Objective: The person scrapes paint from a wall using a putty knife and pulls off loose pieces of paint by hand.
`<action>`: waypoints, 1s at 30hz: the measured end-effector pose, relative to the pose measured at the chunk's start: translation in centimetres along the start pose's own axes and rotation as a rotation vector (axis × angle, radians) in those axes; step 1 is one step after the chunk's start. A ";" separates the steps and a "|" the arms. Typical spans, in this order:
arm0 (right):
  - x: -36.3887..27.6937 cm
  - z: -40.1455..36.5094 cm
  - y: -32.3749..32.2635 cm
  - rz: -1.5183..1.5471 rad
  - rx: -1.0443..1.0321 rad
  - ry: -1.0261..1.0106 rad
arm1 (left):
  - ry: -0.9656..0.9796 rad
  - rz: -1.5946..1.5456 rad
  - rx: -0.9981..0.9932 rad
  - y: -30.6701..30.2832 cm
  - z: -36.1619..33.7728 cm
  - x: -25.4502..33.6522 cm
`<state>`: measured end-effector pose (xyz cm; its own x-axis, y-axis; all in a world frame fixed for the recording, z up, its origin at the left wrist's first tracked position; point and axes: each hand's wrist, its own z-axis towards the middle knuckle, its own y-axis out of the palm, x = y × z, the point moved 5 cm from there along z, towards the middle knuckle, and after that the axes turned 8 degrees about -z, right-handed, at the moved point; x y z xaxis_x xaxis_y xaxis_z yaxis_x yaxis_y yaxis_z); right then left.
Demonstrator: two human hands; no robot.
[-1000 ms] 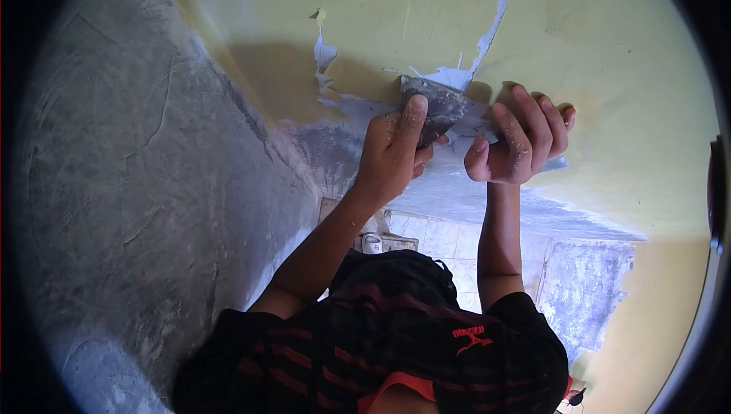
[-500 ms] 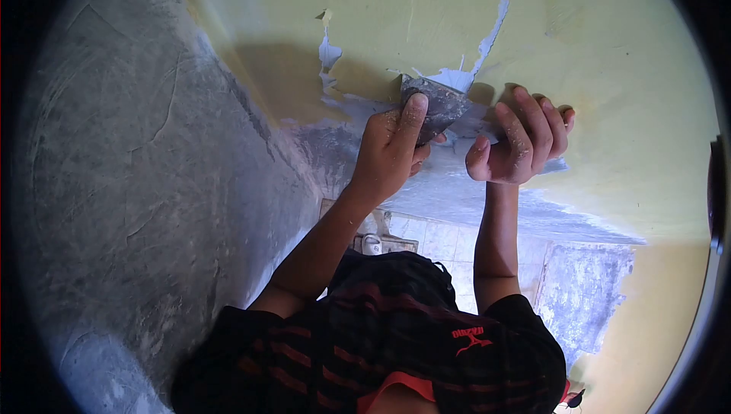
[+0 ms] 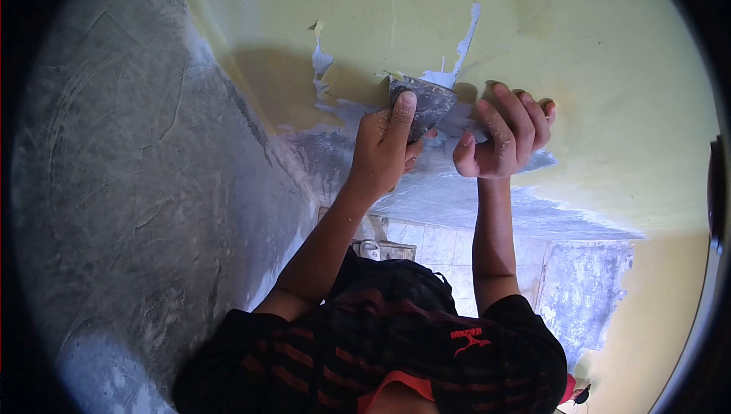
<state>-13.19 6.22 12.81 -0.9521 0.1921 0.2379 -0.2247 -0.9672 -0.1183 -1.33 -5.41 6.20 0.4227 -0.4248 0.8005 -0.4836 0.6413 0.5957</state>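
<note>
A dark, dusty scraper blade [image 3: 428, 103] is gripped in my left hand [image 3: 383, 144], with the thumb laid on its face. The blade's far edge meets the yellow painted wall [image 3: 563, 56], beside a peeled, pale patch [image 3: 442, 78]. Just right of the scraper, my right hand [image 3: 509, 132] is raised against the wall with its fingers curved and thumb apart, holding nothing visible. Small crumbs cling to both hands. Below them lies a bare grey strip [image 3: 426, 178] of wall.
A rough grey wall [image 3: 129, 132] fills the left side. Lower down are pale floor tiles [image 3: 438, 246] and a light-coloured object [image 3: 369, 249] near my shirt. A red and black item [image 3: 580, 393] sits at the lower right.
Both hands and the scraper appear slightly further left in view, as do the wall's peeled marks. The left hand still grips the scraper.
</note>
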 end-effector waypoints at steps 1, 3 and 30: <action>0.0 0.0 -0.1 -0.002 0.001 -0.002 | -0.002 0.010 0.003 -0.2 0.0 -0.2; 0.0 0.1 -0.1 -0.010 -0.009 -0.009 | -0.002 0.026 -0.002 -0.1 0.1 -0.3; 0.8 0.4 -1.1 0.243 -0.098 -0.052 | -0.096 0.109 0.227 -2.6 -1.4 -4.6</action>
<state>-13.66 7.36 13.51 -0.9692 -0.0550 0.2400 -0.0123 -0.9627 -0.2702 -0.97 -4.25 0.85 0.2899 -0.4267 0.8566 -0.6865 0.5309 0.4968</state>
